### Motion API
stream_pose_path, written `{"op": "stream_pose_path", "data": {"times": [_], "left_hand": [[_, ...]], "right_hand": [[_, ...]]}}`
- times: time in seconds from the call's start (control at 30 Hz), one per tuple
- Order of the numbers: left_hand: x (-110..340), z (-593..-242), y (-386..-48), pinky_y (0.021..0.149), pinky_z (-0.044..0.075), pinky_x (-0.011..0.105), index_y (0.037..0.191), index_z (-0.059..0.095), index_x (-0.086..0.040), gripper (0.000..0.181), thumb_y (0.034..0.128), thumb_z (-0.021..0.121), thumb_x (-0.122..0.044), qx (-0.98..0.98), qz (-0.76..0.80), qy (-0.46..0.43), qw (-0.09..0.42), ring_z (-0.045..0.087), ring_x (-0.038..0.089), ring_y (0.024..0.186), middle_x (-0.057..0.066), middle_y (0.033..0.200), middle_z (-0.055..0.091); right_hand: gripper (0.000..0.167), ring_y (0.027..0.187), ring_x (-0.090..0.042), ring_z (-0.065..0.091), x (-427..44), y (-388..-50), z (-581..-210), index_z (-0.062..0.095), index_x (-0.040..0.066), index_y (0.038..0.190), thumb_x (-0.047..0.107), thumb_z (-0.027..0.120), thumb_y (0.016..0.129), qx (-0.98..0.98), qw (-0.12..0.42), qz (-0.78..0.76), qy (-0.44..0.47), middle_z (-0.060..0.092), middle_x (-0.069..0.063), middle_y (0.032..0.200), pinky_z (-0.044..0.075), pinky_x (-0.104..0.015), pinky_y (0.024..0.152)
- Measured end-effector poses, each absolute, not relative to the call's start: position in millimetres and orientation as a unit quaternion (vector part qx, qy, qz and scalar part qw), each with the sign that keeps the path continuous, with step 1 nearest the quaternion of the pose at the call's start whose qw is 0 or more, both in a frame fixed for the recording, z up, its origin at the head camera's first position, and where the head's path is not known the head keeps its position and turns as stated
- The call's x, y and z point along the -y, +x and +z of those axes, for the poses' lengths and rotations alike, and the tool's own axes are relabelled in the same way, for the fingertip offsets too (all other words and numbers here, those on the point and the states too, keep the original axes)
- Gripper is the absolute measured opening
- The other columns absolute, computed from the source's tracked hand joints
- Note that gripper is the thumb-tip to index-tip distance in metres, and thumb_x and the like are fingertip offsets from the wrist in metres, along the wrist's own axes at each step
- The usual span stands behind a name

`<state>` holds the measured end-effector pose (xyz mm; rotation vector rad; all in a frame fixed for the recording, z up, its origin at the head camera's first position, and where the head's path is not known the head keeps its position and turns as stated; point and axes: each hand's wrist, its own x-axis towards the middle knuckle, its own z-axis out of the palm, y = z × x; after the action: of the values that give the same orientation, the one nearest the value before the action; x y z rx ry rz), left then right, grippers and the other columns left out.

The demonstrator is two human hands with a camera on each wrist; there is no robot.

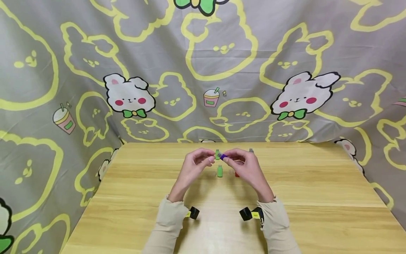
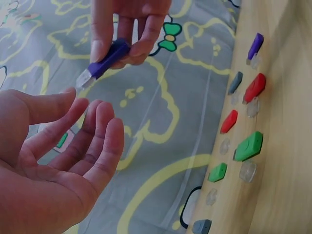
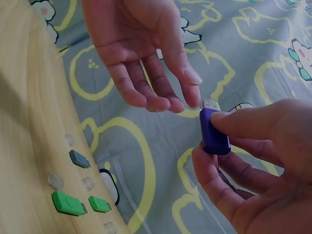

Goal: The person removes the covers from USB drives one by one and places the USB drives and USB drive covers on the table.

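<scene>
Between thumb and fingers, my right hand pinches a purple USB flash drive above the table. Its pale connector end points toward my left hand; whether a clear cap covers it, I cannot tell. The left hand's thumb and index finger come close to that end, the other fingers loosely bent, and I see nothing held in them. Beyond the hands, a green USB drive and a smaller green drive lie on the table.
On the wooden table lie two red drives, one larger and one smaller, another purple drive, grey drives and several clear caps. A patterned cloth hangs behind the far edge.
</scene>
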<state>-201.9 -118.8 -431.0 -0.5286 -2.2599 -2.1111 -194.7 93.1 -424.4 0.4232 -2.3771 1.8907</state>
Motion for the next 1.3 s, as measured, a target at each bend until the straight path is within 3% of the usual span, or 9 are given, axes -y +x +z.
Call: {"op": "stream_pose_path", "data": {"times": [0.27, 0.57, 1.3], "left_hand": [[111.5, -432.5, -199.0, 0.080, 0.062, 0.032, 0.113, 0.069, 0.009, 0.018, 0.0963, 0.069, 0.002, 0.709, -0.682, -0.179, 0.008, 0.071, 0.019, 0.088, 0.024, 0.106, 0.071], [112.1, -435.5, -197.4, 0.078, 0.062, 0.031, 0.107, 0.070, 0.013, 0.017, 0.0926, 0.073, 0.003, 0.708, -0.685, -0.169, 0.027, 0.071, 0.014, 0.081, 0.023, 0.097, 0.072], [111.3, -432.1, -198.8, 0.077, 0.062, 0.033, 0.101, 0.073, 0.010, 0.012, 0.0907, 0.075, 0.004, 0.709, -0.692, -0.139, 0.017, 0.071, 0.016, 0.076, 0.019, 0.089, 0.072]], "right_hand": [[0.012, 0.081, -0.021, 0.072, -91.5, -191.7, -422.9, 0.079, 0.006, 0.103, 0.012, 0.077, 0.093, 0.782, 0.037, 0.600, 0.166, 0.075, -0.007, 0.097, 0.057, -0.024, 0.061], [0.011, 0.089, -0.018, 0.074, -88.2, -190.1, -422.2, 0.080, 0.007, 0.103, 0.012, 0.079, 0.092, 0.793, 0.033, 0.581, 0.178, 0.076, -0.004, 0.098, 0.061, -0.028, 0.078], [0.012, 0.090, -0.020, 0.073, -90.7, -190.5, -421.3, 0.079, 0.005, 0.103, 0.010, 0.077, 0.093, 0.793, 0.027, 0.577, 0.193, 0.076, -0.007, 0.100, 0.061, -0.027, 0.078]]}}
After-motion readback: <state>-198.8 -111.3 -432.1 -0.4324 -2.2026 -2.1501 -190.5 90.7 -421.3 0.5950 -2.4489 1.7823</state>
